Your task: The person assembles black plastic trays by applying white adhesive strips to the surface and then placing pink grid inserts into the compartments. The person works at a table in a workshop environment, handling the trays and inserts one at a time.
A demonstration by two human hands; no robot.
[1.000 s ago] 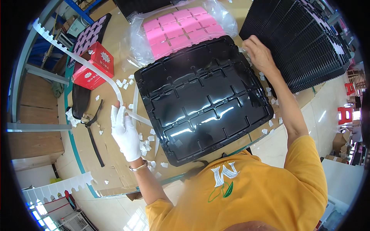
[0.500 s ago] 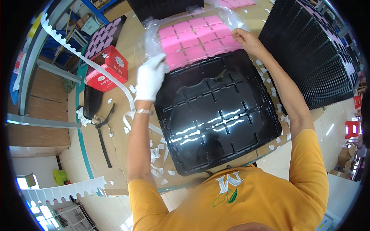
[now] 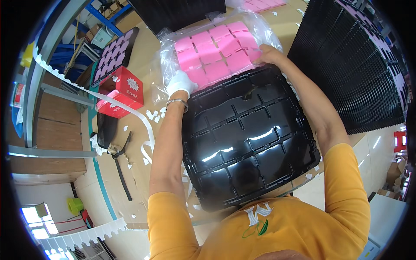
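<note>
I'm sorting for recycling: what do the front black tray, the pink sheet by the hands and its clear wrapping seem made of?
Black tray: probably moulded plastic, glossy, with sharp reflections and ridges.
Pink sheet: perhaps foam, fairly matte and softly curved, though uncertain.
Clear wrapping: likely plastic film, shiny, wrinkled, see-through.

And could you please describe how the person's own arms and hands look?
The left hand wears a white glove, with a silver-coloured band at the wrist; the right hand is ungloved. Short yellow-orange sleeves leave both forearms uncovered.
</note>
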